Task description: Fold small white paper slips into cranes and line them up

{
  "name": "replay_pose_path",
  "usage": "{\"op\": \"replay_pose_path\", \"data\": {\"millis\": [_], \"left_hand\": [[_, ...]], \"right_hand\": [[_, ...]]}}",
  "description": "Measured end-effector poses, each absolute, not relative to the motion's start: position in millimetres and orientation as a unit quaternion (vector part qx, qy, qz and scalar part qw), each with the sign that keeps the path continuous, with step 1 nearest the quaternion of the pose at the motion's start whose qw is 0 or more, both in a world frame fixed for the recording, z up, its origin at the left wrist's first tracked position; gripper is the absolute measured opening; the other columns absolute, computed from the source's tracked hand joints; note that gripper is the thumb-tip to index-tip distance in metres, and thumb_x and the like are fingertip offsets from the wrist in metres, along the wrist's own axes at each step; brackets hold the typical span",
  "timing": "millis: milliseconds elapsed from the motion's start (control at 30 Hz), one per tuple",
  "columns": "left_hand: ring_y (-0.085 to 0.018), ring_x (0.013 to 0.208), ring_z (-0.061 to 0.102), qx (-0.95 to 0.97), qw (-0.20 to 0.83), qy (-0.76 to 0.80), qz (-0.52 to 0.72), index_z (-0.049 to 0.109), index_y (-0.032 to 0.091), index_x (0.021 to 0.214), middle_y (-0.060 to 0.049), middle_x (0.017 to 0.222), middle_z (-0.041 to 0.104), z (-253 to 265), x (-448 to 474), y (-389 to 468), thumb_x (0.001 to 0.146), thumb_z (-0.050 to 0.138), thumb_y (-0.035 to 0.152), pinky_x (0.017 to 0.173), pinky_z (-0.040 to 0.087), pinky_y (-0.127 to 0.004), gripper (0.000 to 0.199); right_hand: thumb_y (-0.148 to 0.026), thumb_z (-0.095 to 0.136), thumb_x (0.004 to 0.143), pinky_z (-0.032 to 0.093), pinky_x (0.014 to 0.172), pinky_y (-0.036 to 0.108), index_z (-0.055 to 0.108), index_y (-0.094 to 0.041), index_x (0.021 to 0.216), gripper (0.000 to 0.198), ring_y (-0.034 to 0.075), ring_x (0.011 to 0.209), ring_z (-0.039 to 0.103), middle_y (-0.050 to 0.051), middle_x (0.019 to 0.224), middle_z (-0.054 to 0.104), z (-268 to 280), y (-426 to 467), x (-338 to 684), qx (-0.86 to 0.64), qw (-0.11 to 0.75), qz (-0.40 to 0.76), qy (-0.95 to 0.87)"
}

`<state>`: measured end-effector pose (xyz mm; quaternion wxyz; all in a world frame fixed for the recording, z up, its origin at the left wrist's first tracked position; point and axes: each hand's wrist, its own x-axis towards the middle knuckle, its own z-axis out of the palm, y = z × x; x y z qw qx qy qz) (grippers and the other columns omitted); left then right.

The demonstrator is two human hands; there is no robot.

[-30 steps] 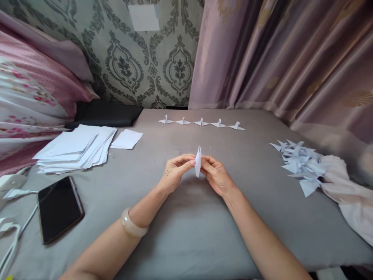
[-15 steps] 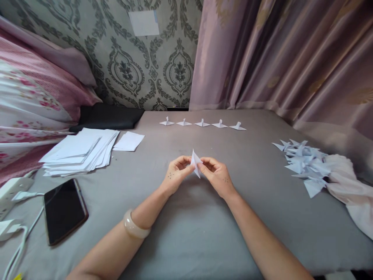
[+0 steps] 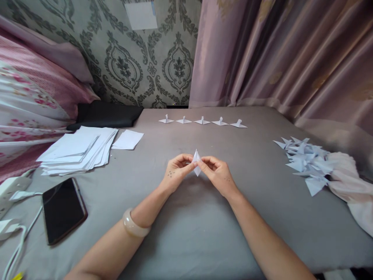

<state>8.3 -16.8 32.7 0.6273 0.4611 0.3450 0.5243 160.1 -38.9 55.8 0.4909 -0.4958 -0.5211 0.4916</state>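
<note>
A small piece of folded white paper [image 3: 197, 156], shaped like a narrow diamond with pointed ends, is pinched between both hands in the middle of the view. My left hand [image 3: 179, 171] grips its left side with thumb and fingers; a pale bangle [image 3: 134, 224] circles that wrist. My right hand [image 3: 218, 174] pinches the right side the same way. Both thumbs meet on the near face of the paper, hiding its middle. Beyond the hands, a row of several folded paper birds [image 3: 202, 121] stands on the grey cloth surface [image 3: 186, 233].
On the left lie a stack of white paper sheets [image 3: 78, 149], a smaller paper pile [image 3: 128, 139], a phone [image 3: 64, 210] and a power strip [image 3: 11, 190] with cables. Several folded paper pieces [image 3: 309, 161] are heaped at right beside a pale cloth [image 3: 346, 175]. Curtains hang behind.
The folded paper has turned in my fingers, so its face points more toward me, and both thumbs have come together over its middle. The camera view has shifted slightly.
</note>
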Motion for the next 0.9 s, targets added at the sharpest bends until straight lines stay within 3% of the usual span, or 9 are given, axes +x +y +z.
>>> {"op": "replay_pose_path", "data": {"millis": [200, 533, 733, 900], "left_hand": [[-0.011, 0.073, 0.060, 0.426, 0.648, 0.346, 0.528, 0.062, 0.018, 0.094, 0.001, 0.077, 0.065, 33, 8, -16, 0.066, 0.080, 0.025, 0.073, 0.048, -0.026, 0.034], [-0.013, 0.066, 0.061, 0.425, 0.656, 0.396, 0.482, 0.071, 0.015, 0.072, -0.002, 0.071, 0.070, 36, 4, -14, 0.063, 0.081, 0.029, 0.072, 0.047, -0.028, 0.019], [-0.011, 0.067, 0.059, 0.414, 0.668, 0.387, 0.482, 0.072, 0.017, 0.075, -0.001, 0.074, 0.070, 29, 2, -11, 0.067, 0.079, 0.028, 0.070, 0.044, -0.026, 0.015], [-0.012, 0.069, 0.060, 0.409, 0.688, 0.398, 0.449, 0.072, 0.017, 0.082, -0.003, 0.079, 0.070, 33, 4, -13, 0.064, 0.080, 0.030, 0.070, 0.044, -0.027, 0.024]], "right_hand": [[-0.044, 0.067, 0.077, 0.047, 0.077, 0.032, 0.070, -0.021, 0.084, 0.024, 0.018, 0.079, 0.064, 0.003, 0.081, 0.071, 44, -33, 162, -0.491, 0.498, 0.519, -0.491], [-0.044, 0.071, 0.072, 0.048, 0.074, 0.033, 0.071, -0.021, 0.082, 0.025, 0.018, 0.075, 0.064, 0.004, 0.079, 0.071, 45, -34, 159, -0.512, 0.485, 0.525, -0.476], [-0.041, 0.074, 0.069, 0.048, 0.075, 0.033, 0.072, -0.022, 0.077, 0.021, 0.017, 0.072, 0.064, 0.003, 0.078, 0.072, 44, -34, 158, -0.501, 0.501, 0.530, -0.465], [-0.040, 0.076, 0.066, 0.047, 0.069, 0.031, 0.072, -0.022, 0.074, 0.020, 0.017, 0.069, 0.062, 0.002, 0.075, 0.072, 43, -34, 158, -0.510, 0.524, 0.502, -0.461]]}}
